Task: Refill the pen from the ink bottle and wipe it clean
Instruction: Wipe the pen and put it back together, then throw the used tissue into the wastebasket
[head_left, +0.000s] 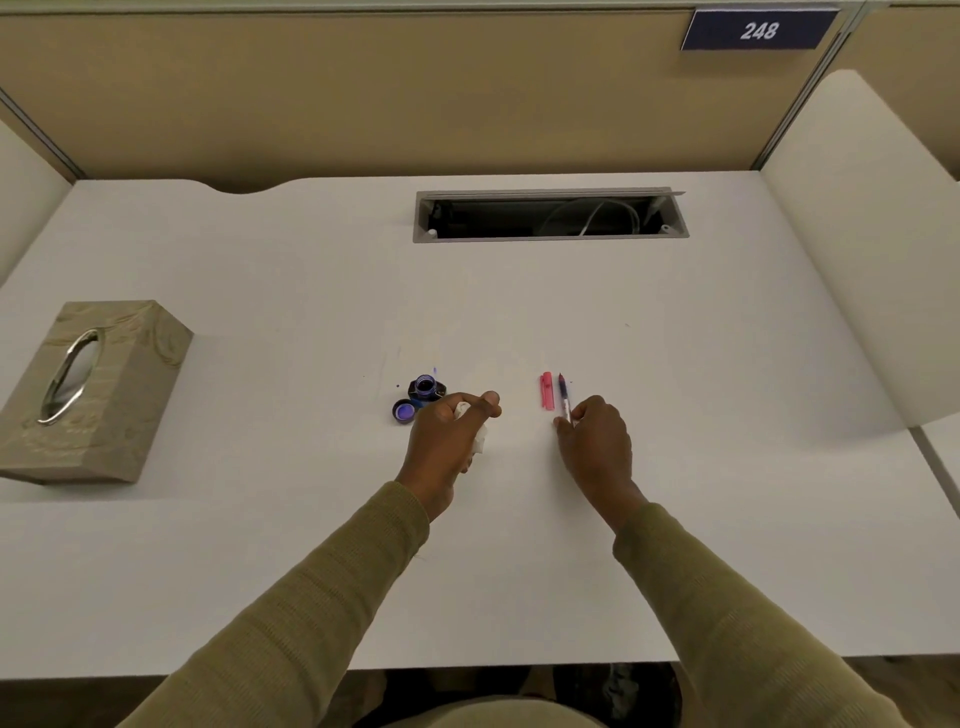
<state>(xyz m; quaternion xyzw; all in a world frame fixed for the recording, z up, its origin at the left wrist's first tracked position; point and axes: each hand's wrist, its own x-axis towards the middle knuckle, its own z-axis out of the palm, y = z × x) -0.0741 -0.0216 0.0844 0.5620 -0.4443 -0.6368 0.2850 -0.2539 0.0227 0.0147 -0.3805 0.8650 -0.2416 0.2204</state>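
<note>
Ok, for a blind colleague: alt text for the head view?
The right hand pinches a pen beside a pink pen part on a white desk; the left hand grips a tissue by the open ink bottle and its lid. A tissue box sits far left.

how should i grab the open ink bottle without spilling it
Hold the ink bottle low round its squat body, coming in level from its right side: it stands upright with its mouth open, and its cap lies by its near-left.
</note>
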